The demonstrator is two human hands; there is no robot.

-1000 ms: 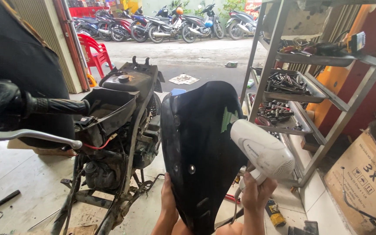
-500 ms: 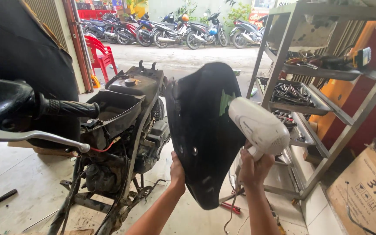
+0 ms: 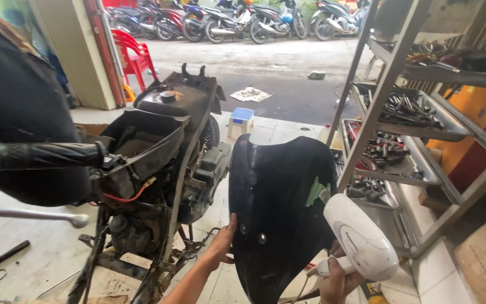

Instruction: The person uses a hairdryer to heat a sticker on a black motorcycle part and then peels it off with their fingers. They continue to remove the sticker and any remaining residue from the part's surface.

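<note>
Nearest the camera, the left hand (image 3: 222, 243) grips the left edge of a black fairing panel (image 3: 279, 214), thumb on the front face and fingers wrapped behind the rim. The panel is held upright in the air above the pale floor (image 3: 29, 247), between the two hands. It is glossy black plastic, broad and rounded at the top and tapering to a narrow point at the bottom, with a raised ridge down its left side, a couple of small round fastener holes in its lower half and a patch of pale green tape (image 3: 315, 191) near its right edge.

The right hand (image 3: 336, 281) is closed around the handle of a white hair dryer (image 3: 361, 242), whose barrel lies just beside the panel's lower right edge; whether the two touch cannot be told.

Left of the panel stands a stripped motorcycle frame (image 3: 164, 169), its engine, red wiring and black fuel tank bare. A black handlebar grip (image 3: 40, 155) and a chrome lever (image 3: 29, 215) cross the left edge of the view. To the right rises a metal shelving rack (image 3: 383, 112) with trays of tools.

Farther off, a small blue and white stool (image 3: 241, 121) sits on the floor, a red plastic chair (image 3: 133, 56) stands by the doorway, and parked motorcycles (image 3: 237, 19) line the far side of the street
</note>
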